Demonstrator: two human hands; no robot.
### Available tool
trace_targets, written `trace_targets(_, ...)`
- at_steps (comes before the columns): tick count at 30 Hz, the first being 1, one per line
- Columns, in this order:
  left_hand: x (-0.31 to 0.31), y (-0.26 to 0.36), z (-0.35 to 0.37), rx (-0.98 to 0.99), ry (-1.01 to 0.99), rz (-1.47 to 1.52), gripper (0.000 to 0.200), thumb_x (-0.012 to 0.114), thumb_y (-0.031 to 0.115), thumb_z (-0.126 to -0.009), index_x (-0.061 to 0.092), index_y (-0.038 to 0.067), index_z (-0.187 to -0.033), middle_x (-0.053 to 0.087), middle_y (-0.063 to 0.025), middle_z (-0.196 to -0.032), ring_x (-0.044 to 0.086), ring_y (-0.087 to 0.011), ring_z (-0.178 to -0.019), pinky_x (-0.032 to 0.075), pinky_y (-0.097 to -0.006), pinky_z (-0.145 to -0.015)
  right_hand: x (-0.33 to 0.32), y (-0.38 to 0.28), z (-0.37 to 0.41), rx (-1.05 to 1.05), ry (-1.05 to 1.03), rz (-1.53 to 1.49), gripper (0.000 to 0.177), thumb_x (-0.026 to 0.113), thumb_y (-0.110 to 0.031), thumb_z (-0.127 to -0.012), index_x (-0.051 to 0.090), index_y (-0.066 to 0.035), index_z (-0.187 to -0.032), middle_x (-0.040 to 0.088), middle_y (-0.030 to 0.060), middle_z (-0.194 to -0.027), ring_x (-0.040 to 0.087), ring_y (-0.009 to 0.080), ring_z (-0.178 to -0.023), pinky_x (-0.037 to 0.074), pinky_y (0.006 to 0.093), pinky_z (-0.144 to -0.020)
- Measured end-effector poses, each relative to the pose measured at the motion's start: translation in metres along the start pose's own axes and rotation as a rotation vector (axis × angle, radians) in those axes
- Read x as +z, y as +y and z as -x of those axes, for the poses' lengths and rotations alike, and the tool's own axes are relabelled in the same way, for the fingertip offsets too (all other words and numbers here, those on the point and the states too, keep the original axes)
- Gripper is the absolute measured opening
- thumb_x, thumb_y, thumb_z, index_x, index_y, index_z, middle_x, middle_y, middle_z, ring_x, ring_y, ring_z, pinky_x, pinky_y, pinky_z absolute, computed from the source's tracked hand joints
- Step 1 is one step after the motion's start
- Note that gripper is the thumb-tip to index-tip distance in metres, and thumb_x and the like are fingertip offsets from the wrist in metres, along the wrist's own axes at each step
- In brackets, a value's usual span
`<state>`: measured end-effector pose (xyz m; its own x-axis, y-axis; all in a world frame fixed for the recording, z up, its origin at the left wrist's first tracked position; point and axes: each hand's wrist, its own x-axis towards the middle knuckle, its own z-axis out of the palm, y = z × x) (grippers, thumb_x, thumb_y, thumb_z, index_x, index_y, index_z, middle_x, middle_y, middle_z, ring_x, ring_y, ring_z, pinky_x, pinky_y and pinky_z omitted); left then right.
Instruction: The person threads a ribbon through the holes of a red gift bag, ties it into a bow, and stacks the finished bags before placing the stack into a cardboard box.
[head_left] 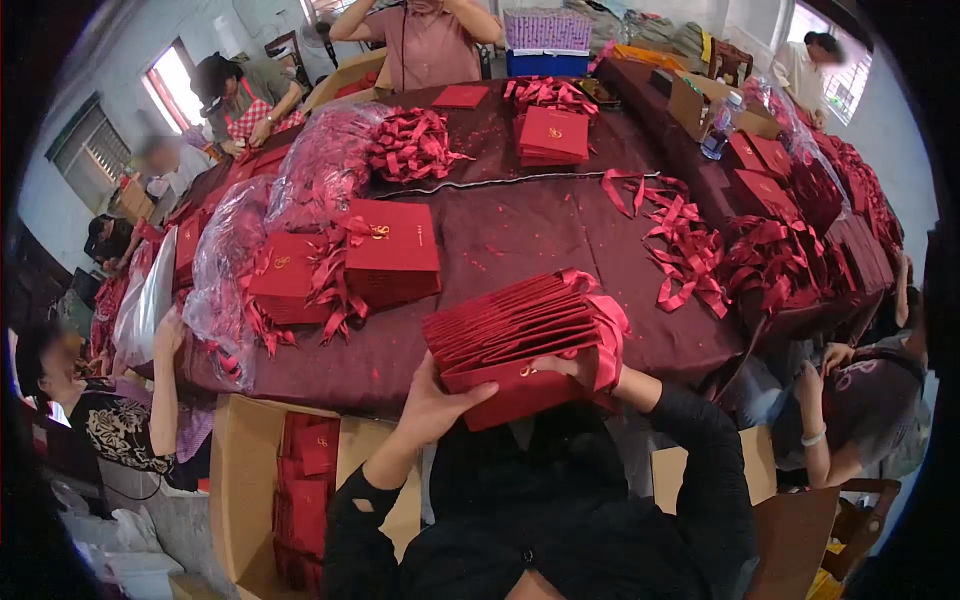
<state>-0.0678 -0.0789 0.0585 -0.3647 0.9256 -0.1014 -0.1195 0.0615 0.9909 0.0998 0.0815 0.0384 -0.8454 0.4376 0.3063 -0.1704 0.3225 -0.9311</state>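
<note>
A thick bundle of what look like flat red paper gift bags is held between my two hands above the table's near edge. Their edges fan upward, and pink-red ribbons hang over the right end. My left hand grips the lower left corner, thumb across the front face. On the right side, my right hand closes round the bundle with its thumb on the front, partly covering a gold mark; ribbons hide some of its fingers. Ahead to the left lie a neat red stack and a smaller stack with ribbons between them.
A dark red cloth covers the table. Loose ribbons lie at right; a ribbon heap and plastic bag at left. A cardboard box with red items stands below left. Several people work around the table.
</note>
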Motion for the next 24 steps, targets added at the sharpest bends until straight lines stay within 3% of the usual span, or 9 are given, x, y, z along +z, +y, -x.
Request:
trace_targets(4,0.005,0.009,0.018,0.068,0.049,0.102,0.056,0.075,0.003,-0.069,0.047,0.001,-0.118,0.057,-0.0093,-0.111,0.055,-0.0162,-0.101,0.044,-0.0304,-0.089,0.010,-0.007,0.000,0.126,-0.002,-0.038,0.050,0.074,-0.010,-0.070,0.053,-0.004,-0.115,0.058,0.0089,-0.113,0.055,0.0211,-0.105,0.044,0.0342,-0.090)
trace_targets(8,-0.006,0.012,0.026,-0.056,-0.073,0.182,0.041,0.072,0.007,-0.074,0.056,-0.001,-0.110,0.062,-0.0073,-0.104,0.056,-0.0125,-0.095,0.044,-0.0276,-0.086,0.016,-0.010,0.000,0.070,-0.038,-0.058,0.050,0.074,-0.009,-0.069,0.054,-0.003,-0.114,0.058,0.0093,-0.112,0.055,0.0205,-0.104,0.044,0.0344,-0.090)
trace_targets(11,-0.004,0.016,0.036,0.006,-0.085,0.098,0.040,0.070,0.007,-0.075,0.056,-0.001,-0.111,0.061,-0.0069,-0.106,0.056,-0.0118,-0.095,0.043,-0.0274,-0.086,0.019,-0.011,-0.002,0.029,-0.055,-0.150,0.042,0.072,-0.014,-0.075,0.057,-0.002,-0.112,0.059,0.0107,-0.113,0.056,0.0208,-0.104,0.046,0.0347,-0.089)
trace_targets(13,-0.007,0.017,0.040,-0.004,-0.016,-0.010,0.039,0.070,0.008,-0.076,0.056,-0.002,-0.111,0.061,-0.0069,-0.107,0.056,-0.0113,-0.095,0.043,-0.0272,-0.086,0.019,0.011,0.003,0.276,-0.304,-0.328,0.040,0.069,-0.014,-0.077,0.056,-0.003,-0.113,0.059,0.0106,-0.113,0.055,0.0210,-0.106,0.045,0.0354,-0.090)
trace_targets(14,-0.011,0.009,0.041,0.042,-0.063,-0.027,0.038,0.070,0.007,-0.076,0.056,-0.002,-0.110,0.061,-0.0071,-0.107,0.055,-0.0113,-0.096,0.043,-0.0275,-0.087,0.024,0.014,0.006,-0.012,-0.219,-0.186,0.041,0.065,-0.014,-0.081,0.053,-0.004,-0.119,0.054,0.0109,-0.120,0.052,0.0225,-0.111,0.044,0.0368,-0.094)
trace_targets(17,-0.012,0.005,0.050,0.131,-0.083,-0.035,0.040,0.070,0.006,-0.075,0.055,-0.004,-0.111,0.061,-0.0077,-0.109,0.055,-0.0111,-0.098,0.042,-0.0282,-0.088,0.024,0.030,0.006,-0.131,-0.370,0.025,0.044,0.058,-0.014,-0.086,0.045,-0.007,-0.127,0.044,0.0114,-0.131,0.046,0.0255,-0.118,0.040,0.0389,-0.099)
trace_targets(21,-0.015,0.004,0.061,0.066,-0.007,-0.095,0.044,0.070,0.005,-0.074,0.053,-0.003,-0.114,0.060,-0.0078,-0.111,0.054,-0.0120,-0.102,0.042,-0.0285,-0.090,0.033,0.013,0.004,-0.156,-0.342,0.039,0.043,0.059,-0.018,-0.085,0.047,-0.008,-0.125,0.046,0.0104,-0.129,0.046,0.0250,-0.117,0.039,0.0385,-0.099)
trace_targets(23,-0.020,-0.006,0.063,0.088,-0.012,0.011,0.043,0.071,0.005,-0.074,0.054,-0.002,-0.113,0.060,-0.0076,-0.110,0.054,-0.0127,-0.102,0.041,-0.0282,-0.091,0.032,0.011,0.001,-0.110,-0.414,0.183,0.041,0.060,-0.019,-0.084,0.050,-0.008,-0.122,0.049,0.0099,-0.127,0.048,0.0248,-0.115,0.041,0.0388,-0.097)
trace_targets(24,-0.022,-0.005,0.064,0.086,-0.005,0.013,0.043,0.071,0.005,-0.074,0.054,-0.002,-0.113,0.060,-0.0076,-0.110,0.054,-0.0127,-0.102,0.041,-0.0282,-0.091,0.033,0.005,-0.002,0.023,-0.417,0.073,0.042,0.063,-0.020,-0.082,0.052,-0.006,-0.120,0.052,0.0095,-0.123,0.049,0.0232,-0.113,0.041,0.0375,-0.096)
